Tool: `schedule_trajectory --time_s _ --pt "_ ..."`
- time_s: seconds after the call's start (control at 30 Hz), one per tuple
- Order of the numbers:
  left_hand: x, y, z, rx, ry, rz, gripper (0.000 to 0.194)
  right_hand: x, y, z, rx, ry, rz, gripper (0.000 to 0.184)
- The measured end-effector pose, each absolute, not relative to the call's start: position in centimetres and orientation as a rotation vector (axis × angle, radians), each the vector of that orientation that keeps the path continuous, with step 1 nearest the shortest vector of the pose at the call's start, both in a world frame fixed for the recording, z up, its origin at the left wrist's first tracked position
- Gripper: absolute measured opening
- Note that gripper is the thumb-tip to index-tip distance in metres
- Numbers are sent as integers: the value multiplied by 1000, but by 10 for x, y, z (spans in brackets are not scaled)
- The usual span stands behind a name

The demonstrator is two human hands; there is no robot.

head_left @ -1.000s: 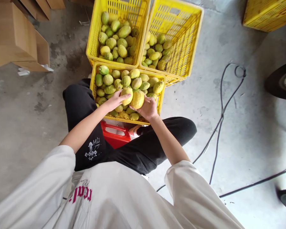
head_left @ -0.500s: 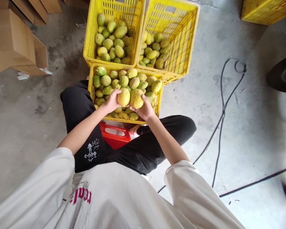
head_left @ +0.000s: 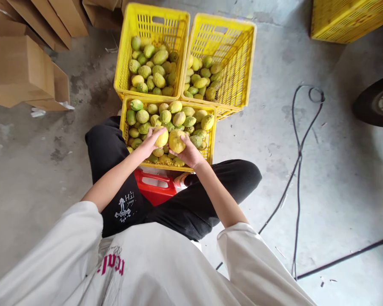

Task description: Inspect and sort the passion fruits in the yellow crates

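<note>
My left hand [head_left: 149, 143] is closed around a yellow lemon-like fruit [head_left: 161, 138], with the thumb across its top. Close beside it, my right hand [head_left: 190, 152] grips a second yellow lemon-like fruit [head_left: 176, 142] from the right. Both are held above the front yellow crate [head_left: 212, 146], between my knees. That crate is filled with similar green-yellow oval fruits [head_left: 179, 119]. The fingers under the two held fruits are mostly hidden.
Two taller yellow crates, left [head_left: 117, 70] and right [head_left: 247, 72], stand beyond, partly filled with fruit. A red plastic stool [head_left: 155, 193] is beneath me. Cardboard boxes [head_left: 22, 68] stand left; black cable [head_left: 298, 178], a wheel [head_left: 378, 102] and another yellow crate [head_left: 347, 19] are right.
The camera view has tilted slightly, so the crates sit lower in the picture. My left fingers now cover more of the left fruit's top. Both fruits stay in my hands.
</note>
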State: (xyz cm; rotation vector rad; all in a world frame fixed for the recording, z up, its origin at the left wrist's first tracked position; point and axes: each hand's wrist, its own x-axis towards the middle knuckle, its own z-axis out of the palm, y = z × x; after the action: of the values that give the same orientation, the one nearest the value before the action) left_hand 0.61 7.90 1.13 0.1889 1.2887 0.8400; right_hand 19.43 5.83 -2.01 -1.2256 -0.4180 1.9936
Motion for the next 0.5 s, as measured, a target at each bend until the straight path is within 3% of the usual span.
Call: schedule_trajectory --time_s 0.13,0.27,0.43,0.5 --pt "0 86 6 149 1477 822 24 192 63 -28 -1392 -317 2048 36" --pt "-6 91 -2 79 1509 821 41 183 94 -41 -1422 -251 2122 23" --pt "-7 94 -4 49 1508 833 38 136 180 -38 -1116 -280 2009 48" --pt "-8 94 -5 47 1507 830 36 120 202 -35 -977 -303 1834 42"
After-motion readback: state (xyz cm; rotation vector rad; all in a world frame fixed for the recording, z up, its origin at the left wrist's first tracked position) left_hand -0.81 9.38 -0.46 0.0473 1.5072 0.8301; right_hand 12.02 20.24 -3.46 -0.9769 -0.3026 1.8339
